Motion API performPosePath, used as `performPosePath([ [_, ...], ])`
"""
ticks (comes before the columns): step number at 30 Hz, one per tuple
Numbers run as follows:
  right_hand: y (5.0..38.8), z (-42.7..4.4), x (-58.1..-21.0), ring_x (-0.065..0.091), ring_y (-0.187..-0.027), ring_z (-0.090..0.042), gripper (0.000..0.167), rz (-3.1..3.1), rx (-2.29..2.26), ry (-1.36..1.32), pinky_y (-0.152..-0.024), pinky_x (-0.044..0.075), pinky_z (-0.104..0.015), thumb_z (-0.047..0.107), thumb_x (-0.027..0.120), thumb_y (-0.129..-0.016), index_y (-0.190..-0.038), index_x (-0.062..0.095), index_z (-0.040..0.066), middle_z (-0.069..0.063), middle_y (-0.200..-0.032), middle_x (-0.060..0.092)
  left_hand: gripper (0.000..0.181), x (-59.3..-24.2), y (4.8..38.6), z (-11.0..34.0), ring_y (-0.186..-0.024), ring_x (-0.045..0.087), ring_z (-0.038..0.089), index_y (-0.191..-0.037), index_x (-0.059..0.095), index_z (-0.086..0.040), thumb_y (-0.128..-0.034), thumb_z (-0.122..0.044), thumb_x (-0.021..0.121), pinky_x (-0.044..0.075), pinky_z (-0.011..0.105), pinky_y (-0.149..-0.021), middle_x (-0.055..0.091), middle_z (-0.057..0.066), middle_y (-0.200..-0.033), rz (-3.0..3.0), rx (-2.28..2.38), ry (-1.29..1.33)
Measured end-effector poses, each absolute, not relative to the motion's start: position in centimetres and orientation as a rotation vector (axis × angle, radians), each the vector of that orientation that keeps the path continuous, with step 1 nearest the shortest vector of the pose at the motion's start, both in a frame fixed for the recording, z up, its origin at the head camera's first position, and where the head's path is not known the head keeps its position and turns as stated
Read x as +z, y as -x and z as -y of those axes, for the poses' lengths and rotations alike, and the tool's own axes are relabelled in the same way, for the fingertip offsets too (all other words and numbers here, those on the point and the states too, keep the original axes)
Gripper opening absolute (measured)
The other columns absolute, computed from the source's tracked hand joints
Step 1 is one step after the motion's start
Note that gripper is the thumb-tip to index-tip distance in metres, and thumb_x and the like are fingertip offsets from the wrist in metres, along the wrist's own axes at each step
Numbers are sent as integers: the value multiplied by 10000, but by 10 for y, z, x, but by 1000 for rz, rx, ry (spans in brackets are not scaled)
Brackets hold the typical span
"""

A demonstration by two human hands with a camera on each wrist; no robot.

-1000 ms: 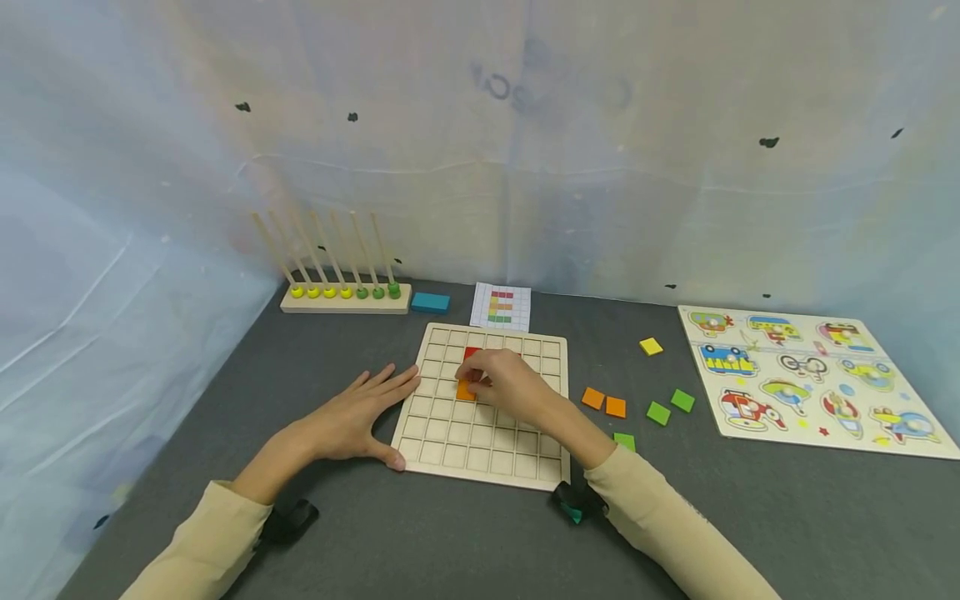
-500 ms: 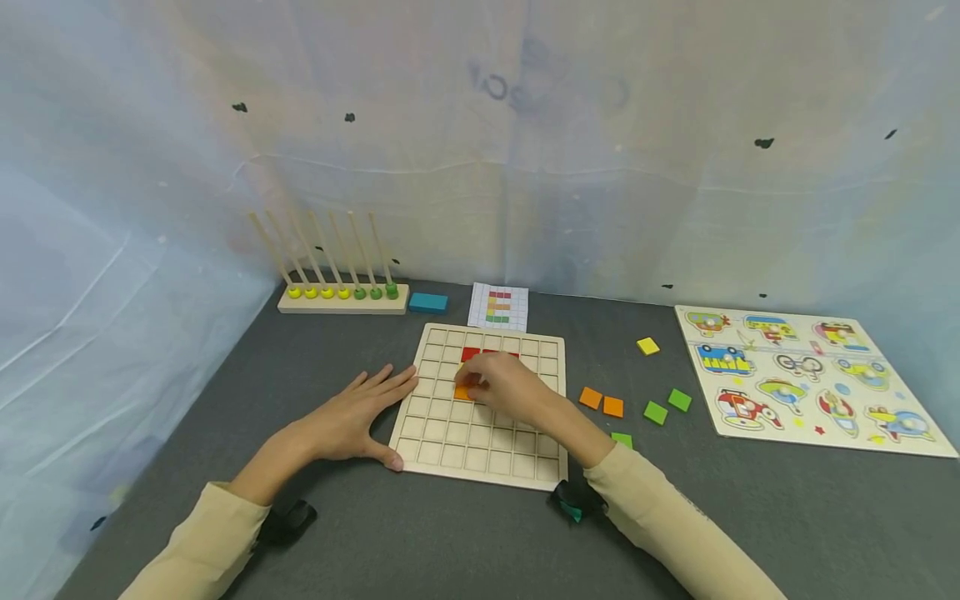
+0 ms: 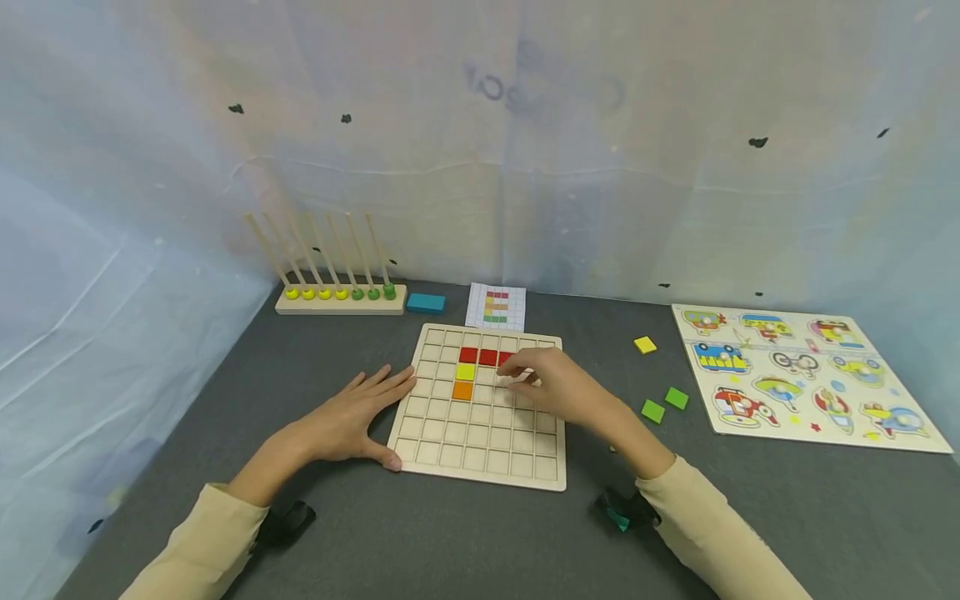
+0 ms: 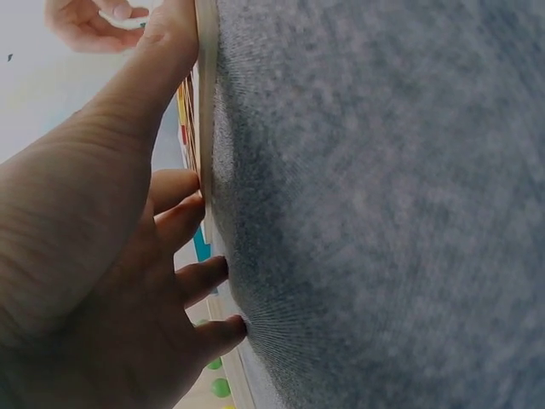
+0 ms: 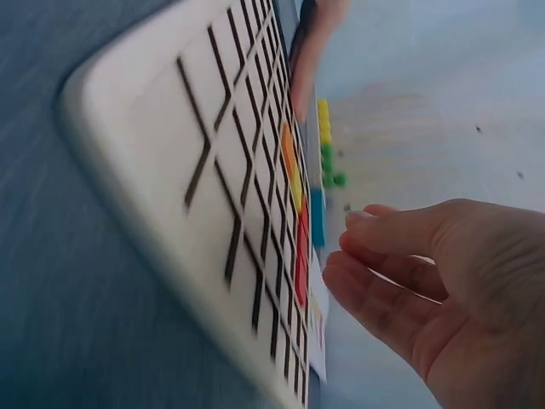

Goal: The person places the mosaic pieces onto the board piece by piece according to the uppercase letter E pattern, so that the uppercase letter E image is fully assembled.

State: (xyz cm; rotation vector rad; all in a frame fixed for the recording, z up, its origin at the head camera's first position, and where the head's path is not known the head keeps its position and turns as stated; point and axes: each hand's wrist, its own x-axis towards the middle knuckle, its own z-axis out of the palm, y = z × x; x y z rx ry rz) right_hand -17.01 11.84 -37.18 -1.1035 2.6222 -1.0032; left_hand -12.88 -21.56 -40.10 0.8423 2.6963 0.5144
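Observation:
A pale wooden grid board [image 3: 480, 458] lies on the dark tabletop. In its upper part sit three red tiles [image 3: 487, 357] in a row. Below the leftmost one are a yellow tile [image 3: 466, 372] and an orange tile [image 3: 462, 391]. My left hand [image 3: 347, 423], fingers spread, touches the board's left edge, with the thumb at the near corner. Above the board's right half, my right hand [image 3: 558, 385] has loosely bent fingers and nothing between them; in the right wrist view the fingertips [image 5: 358, 220] are apart from the board. My right forearm hides the loose orange tiles.
Right of the board lie a loose yellow tile [image 3: 645, 345] and green tiles [image 3: 653, 411]. A printed pattern card [image 3: 496, 307], a blue block [image 3: 426, 303] and a bead abacus [image 3: 341, 305] stand behind. A picture puzzle board [image 3: 810, 379] lies far right.
My right hand has let go of the yellow tile, which now sits in the grid between red and orange, and has moved right. My left hand has stayed on the board's edge.

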Motion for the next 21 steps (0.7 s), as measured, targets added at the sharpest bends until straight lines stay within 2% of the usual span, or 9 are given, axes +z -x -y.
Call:
performPosePath([
  [9,169,-172,-373,666,-1010,-288,289,-2715,-954,925,-834,563,-403,21,699,-890,-1177,680,4,-126,-1140,683,1221,-402,129,216,-1478,111,405,-1568,229,-88,-646,-736,699,79,644,-1146,167,99,-1629,-2690,519,-834],
  [21,166,-205,-381,653,-977,-251,351,-2782,-760,806,-825,548,-407,75,782,-825,-1159,692,19,-73,-1053,698,1217,-401,129,216,-1478,111,406,-1568,226,-86,-649,-718,713,76,643,-1146,167,100,-1629,-2691,520,-830],
])
